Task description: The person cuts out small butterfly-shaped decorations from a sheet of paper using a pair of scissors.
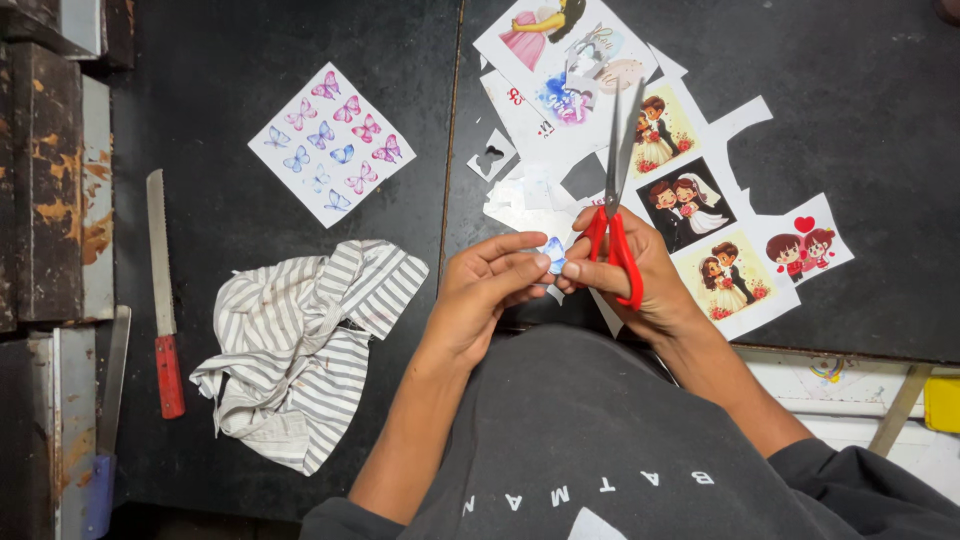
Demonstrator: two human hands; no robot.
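Both hands meet just above the person's dark shirt, at the near edge of the dark tabletop (860, 90).

Left hand (480, 295): fingers curled in, thumb and fingertips pinched on a small blue-white paper cutout (553, 252). Cutout sits betw. the two hands, right at their fingertips, too small to tell what's printed on it.

Right hand (630, 275): closed round the red handles of the scissors (614, 215), fingers through the loops. Scissors' long axis runs near vertical in view, handles toward the person, blades pointing away, tilted a bit to the right. Blades look nearly together; tips lie over the picture sheets. Right fingertips also touch the cutout's edge.

Under and beyond the scissors: a spread of printed sheets w/ cartoon wedding couples (690, 200), some cut out already, white offcuts scattered just left of them. A small cutout w/ two red-dressed figures and a heart (805, 245) lies off to the right.

Left part of tabletop: butterfly sticker sheet (332, 143), lying diagonal, pink/blue/purple. Below it a crumpled grey-white striped cloth (300, 345), just beside the left forearm. Further left, a serrated knife w/ red handle (162, 290), long axis vertical, blade pointing away, well apart from the hands.
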